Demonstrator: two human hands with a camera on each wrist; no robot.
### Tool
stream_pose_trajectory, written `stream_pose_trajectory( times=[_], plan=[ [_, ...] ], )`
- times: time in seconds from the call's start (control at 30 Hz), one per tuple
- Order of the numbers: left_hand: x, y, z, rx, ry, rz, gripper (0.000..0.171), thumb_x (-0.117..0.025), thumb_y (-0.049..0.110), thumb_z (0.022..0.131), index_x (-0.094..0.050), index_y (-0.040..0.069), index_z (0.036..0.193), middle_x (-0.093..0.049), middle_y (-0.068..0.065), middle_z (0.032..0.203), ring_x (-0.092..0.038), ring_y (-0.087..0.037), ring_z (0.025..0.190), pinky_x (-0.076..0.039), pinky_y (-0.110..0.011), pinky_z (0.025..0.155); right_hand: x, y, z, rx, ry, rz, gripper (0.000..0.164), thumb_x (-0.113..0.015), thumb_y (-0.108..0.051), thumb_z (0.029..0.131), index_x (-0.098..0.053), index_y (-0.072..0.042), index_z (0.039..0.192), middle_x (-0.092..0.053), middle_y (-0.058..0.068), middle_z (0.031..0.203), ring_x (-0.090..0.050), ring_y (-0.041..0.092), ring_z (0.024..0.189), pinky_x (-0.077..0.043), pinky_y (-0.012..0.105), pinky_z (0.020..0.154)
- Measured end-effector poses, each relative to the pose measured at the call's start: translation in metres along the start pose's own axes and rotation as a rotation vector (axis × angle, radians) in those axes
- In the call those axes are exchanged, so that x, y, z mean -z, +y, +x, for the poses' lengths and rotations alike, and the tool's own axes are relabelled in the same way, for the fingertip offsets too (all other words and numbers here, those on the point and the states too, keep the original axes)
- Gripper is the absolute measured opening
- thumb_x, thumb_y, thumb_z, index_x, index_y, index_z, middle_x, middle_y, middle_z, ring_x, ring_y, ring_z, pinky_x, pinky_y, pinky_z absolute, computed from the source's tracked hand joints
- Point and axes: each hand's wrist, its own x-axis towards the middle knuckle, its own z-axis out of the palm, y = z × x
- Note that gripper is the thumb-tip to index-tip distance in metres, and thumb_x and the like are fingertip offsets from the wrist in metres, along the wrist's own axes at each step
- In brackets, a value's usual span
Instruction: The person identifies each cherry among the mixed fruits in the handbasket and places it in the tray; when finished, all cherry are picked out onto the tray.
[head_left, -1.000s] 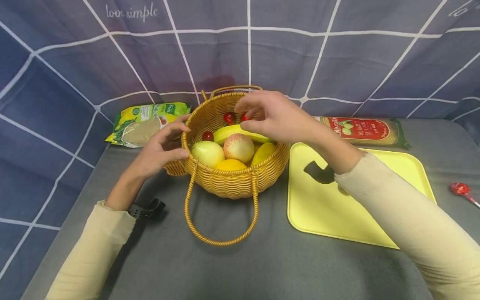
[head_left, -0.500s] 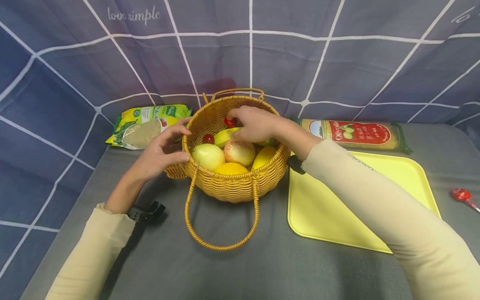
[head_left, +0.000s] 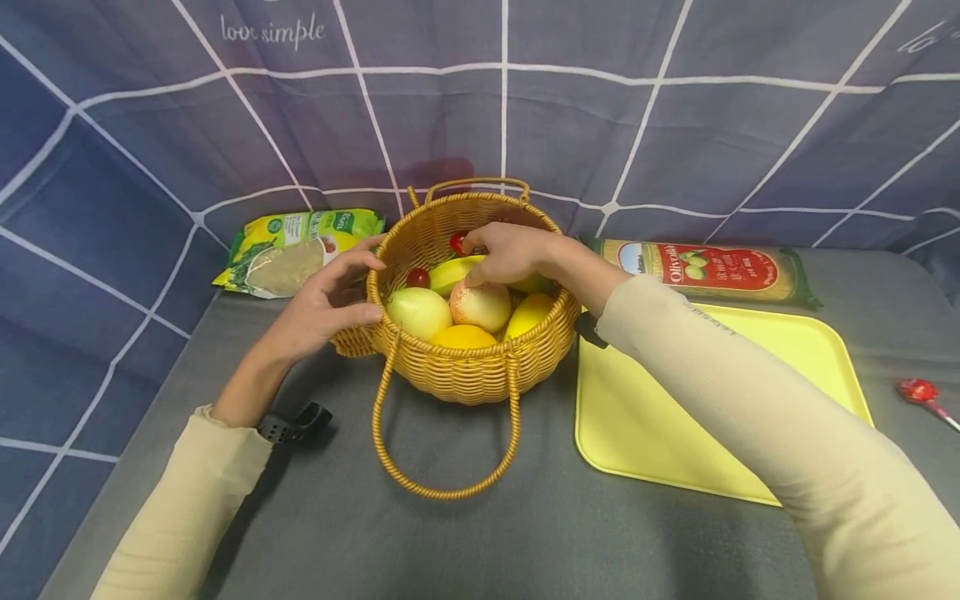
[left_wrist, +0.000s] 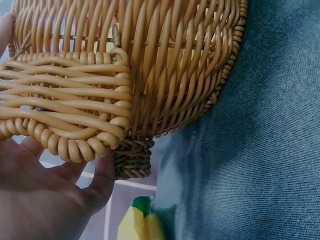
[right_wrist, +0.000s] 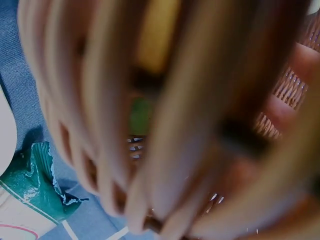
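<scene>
A round wicker basket point(head_left: 450, 375) holds a red cherry point(head_left: 417, 277), a second cherry point(head_left: 457, 242), a banana point(head_left: 447, 275), a peach point(head_left: 481, 306), a pale green fruit point(head_left: 418, 312), an orange-yellow fruit point(head_left: 463, 337) and a yellow fruit point(head_left: 529, 314). My left hand point(head_left: 318, 312) touches the rim at the left with relaxed, spread fingers; its fingers point(left_wrist: 102, 182) show beside the wicker side piece point(left_wrist: 65, 105). My right hand point(head_left: 517, 252) reaches inside, above the banana and peach, its fingertips close to the second cherry. Whatever lies beneath that palm is hidden. Blurred basket weave fills much of the right wrist view.
A looped handle point(head_left: 447, 496) lies in front of the basket. At its left is a yellow-green food bag point(head_left: 296, 250). A spaghetti pack point(head_left: 720, 271) and a yellow tray point(head_left: 675, 425) are at the right, with a red lollipop point(head_left: 918, 390) beyond. A tiled-pattern cloth point(head_left: 570, 133) hangs behind.
My right hand has come down from above the basket into it, covering one cherry and part of the banana, then shifted slightly lower. My left hand stays at the rim.
</scene>
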Motion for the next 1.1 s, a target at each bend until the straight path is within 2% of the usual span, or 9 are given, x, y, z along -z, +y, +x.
stream_pose_trajectory(
  times=[0.2, 0.4, 0.73, 0.97, 1.1],
  plan=[
    [0.0002, 0.0001, -0.0003, 0.0, -0.005, -0.01, 0.041, -0.061, -0.007, 0.081, -0.05, 0.009, 0.117, -0.022, -0.006, 0.148, -0.029, -0.031, 0.129, -0.031, -0.038, 0.098, -0.0023, 0.0008, 0.0008, 0.012, 0.065, -0.016, 0.044, -0.063, -0.021, 0.083, -0.053, -0.003, 0.122, -0.052, 0.008, 0.122, -0.044, 0.018, 0.109, -0.035, 0.031, 0.093],
    [0.0, 0.0002, 0.0003, -0.004, -0.008, -0.003, 0.041, -0.061, -0.007, 0.081, -0.048, 0.005, 0.117, -0.023, -0.005, 0.148, -0.03, -0.031, 0.129, -0.03, -0.04, 0.098, -0.0018, 0.0023, -0.0014, 0.042, 0.144, 0.024, 0.041, -0.064, -0.018, 0.08, -0.057, -0.005, 0.118, -0.054, 0.007, 0.116, -0.046, 0.019, 0.101, -0.037, 0.031, 0.088],
    [0.0007, 0.0016, 0.0005, -0.002, -0.007, 0.002, 0.04, -0.062, -0.006, 0.081, -0.05, 0.009, 0.116, -0.023, -0.005, 0.148, -0.03, -0.03, 0.129, -0.029, -0.041, 0.099, -0.0011, 0.0024, -0.0034, 0.114, 0.159, 0.121, 0.039, -0.068, -0.003, 0.077, -0.058, -0.001, 0.115, -0.059, 0.009, 0.098, -0.05, 0.019, 0.087, -0.04, 0.029, 0.077],
    [0.001, 0.0006, 0.0005, 0.003, -0.006, 0.009, 0.041, -0.061, -0.006, 0.081, -0.049, 0.009, 0.117, -0.022, -0.006, 0.148, -0.03, -0.029, 0.129, -0.028, -0.045, 0.099, -0.0021, 0.0004, -0.0044, 0.138, 0.198, 0.199, 0.029, -0.064, 0.006, 0.077, -0.062, -0.003, 0.105, -0.063, 0.004, 0.101, -0.054, 0.017, 0.099, -0.039, 0.029, 0.089],
    [0.0011, 0.0003, 0.0004, -0.001, -0.004, 0.009, 0.04, -0.061, -0.006, 0.081, -0.049, 0.009, 0.116, -0.022, -0.007, 0.148, -0.03, -0.03, 0.129, -0.028, -0.047, 0.099, -0.0023, 0.0004, -0.0041, 0.176, 0.205, 0.191, 0.027, -0.063, 0.004, 0.079, -0.062, -0.005, 0.104, -0.063, 0.003, 0.099, -0.055, 0.016, 0.098, -0.038, 0.029, 0.089]
  ],
)
